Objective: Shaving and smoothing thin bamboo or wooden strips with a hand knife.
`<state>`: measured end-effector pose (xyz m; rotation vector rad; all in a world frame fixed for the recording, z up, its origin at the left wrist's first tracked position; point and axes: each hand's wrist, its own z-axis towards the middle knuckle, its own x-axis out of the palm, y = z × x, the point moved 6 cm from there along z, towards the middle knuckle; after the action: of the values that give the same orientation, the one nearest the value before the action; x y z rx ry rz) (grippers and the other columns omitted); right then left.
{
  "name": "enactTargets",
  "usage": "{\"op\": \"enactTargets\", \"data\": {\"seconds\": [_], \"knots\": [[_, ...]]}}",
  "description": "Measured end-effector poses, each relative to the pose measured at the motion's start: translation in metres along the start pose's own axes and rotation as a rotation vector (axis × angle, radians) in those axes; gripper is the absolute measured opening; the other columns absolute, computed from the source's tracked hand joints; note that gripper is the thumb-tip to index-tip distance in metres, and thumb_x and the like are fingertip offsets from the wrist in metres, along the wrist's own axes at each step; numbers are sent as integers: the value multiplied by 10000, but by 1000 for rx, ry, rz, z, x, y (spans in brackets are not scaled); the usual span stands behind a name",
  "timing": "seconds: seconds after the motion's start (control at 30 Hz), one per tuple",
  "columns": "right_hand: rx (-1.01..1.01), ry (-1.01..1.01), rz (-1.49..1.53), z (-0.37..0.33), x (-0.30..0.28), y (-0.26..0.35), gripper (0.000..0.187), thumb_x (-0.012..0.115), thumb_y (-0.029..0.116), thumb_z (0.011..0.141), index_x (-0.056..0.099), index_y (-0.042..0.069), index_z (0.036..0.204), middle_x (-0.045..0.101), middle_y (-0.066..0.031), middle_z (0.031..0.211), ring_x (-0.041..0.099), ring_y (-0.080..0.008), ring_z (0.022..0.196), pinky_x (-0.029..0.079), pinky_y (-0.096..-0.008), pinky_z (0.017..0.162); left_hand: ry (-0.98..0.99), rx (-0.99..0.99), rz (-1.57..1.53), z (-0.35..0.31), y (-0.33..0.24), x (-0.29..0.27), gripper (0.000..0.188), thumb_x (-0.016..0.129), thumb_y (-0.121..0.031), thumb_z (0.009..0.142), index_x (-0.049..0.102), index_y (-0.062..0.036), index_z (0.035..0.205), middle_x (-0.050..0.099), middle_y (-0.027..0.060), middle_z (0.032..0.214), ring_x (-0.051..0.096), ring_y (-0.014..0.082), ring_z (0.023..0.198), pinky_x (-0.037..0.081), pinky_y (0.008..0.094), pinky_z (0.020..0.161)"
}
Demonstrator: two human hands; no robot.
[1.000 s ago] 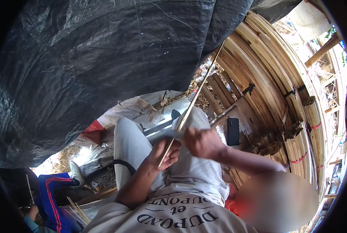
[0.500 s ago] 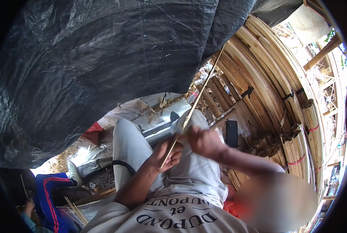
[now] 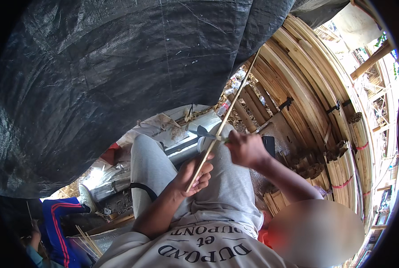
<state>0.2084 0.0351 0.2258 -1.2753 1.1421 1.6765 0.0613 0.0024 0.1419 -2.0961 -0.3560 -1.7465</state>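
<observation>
My left hand is wrapped round the lower end of a long thin bamboo strip, which slants up and away to the right above my lap. My right hand grips a knife, its fingers hiding most of the handle. The grey knife blade points left and lies across the strip, a little beyond my left fingers. Whether the edge bites into the strip I cannot tell.
A dark tarp hangs across the far left. Tied bundles of bamboo strips are stacked along the right. Beside my right wrist lies a black phone. Someone in blue trousers sits at the lower left, near several thin strips.
My right hand has moved slightly right and up along the strip, and the knife blade now shows clearly. My left hand keeps its hold nearly in place. The phone is now partly covered.
</observation>
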Motion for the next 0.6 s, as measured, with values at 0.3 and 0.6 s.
{"op": "enactTargets", "data": {"seconds": [0.3, 0.6], "knots": [[68, 47, -63, 11, 8, 17, 307, 561, 294, 938, 471, 25, 819, 550, -106, 587, 567, -258, 429, 430, -380, 348, 77, 29, -108, -1, -16, -1, 237, 371, -284, 1020, 472, -91, 1115, 350, -38, 545, 278, 39, 352, 251, 175, 309], [-107, -14, -77, 13, 18, 33, 282, 570, 284, 933, 462, 44, 833, 502, -60, 578, 546, -198, 410, 436, -369, 346, -75, -5, 15, -4, -25, -6, 236, 356, -272, 1026, 443, -107, 1170, 344, -34, 554, 293, 39, 368, 257, 172, 323]]}}
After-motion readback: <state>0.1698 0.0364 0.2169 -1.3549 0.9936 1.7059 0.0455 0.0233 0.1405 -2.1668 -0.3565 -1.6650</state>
